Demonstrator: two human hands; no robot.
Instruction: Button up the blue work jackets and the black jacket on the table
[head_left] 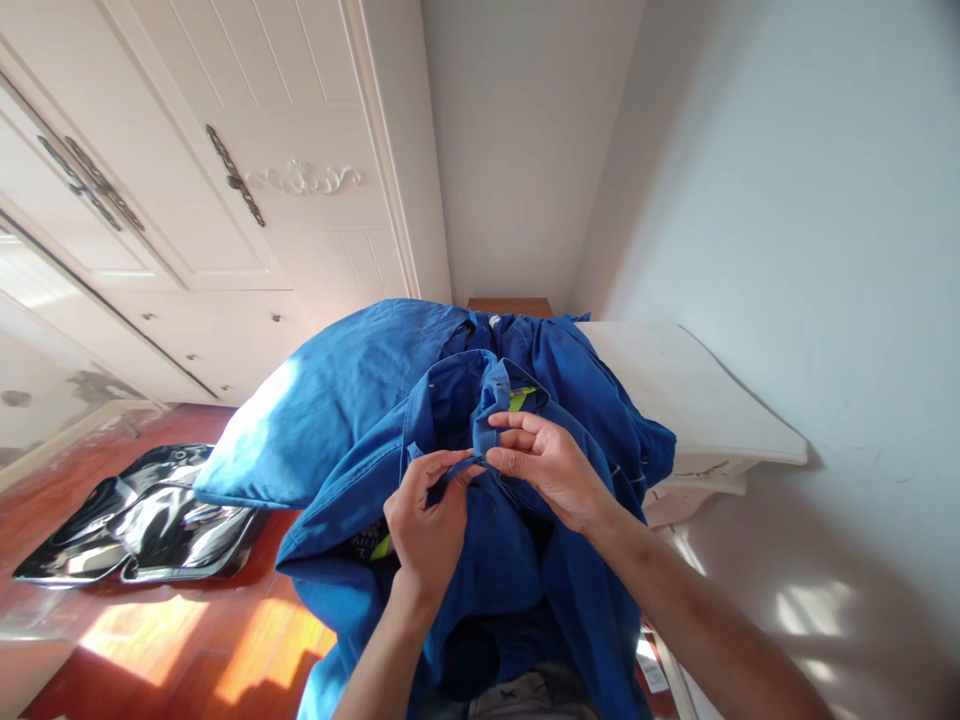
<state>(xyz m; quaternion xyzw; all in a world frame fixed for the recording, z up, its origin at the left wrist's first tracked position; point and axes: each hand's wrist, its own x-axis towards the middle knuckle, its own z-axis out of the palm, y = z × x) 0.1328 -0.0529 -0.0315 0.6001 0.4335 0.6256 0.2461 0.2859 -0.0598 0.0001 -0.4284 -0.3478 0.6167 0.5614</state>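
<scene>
A large blue garment (457, 560) with stitched seams spreads out in front of me, bunched and folded. My left hand (431, 515) pinches a narrow blue cloth strip (463, 466) between thumb and fingers. Close beside it, my right hand (551, 470) has its thumb and fingertips closed on the same blue cloth near the strip's other end, other fingers slightly curled. A folded blue band (491, 395) of the garment rises just behind the fingertips. Next to it shows a yellow-green patch (520, 399). What lies under the fingers is hidden.
A blue cushion-like bundle (337, 400) bulges at the back left. White furniture with a curved top (697, 390) stands at right against the wall. On the wooden floor (172, 650) lies a shiny black item (150, 520). White cabinets (247, 120) line the left.
</scene>
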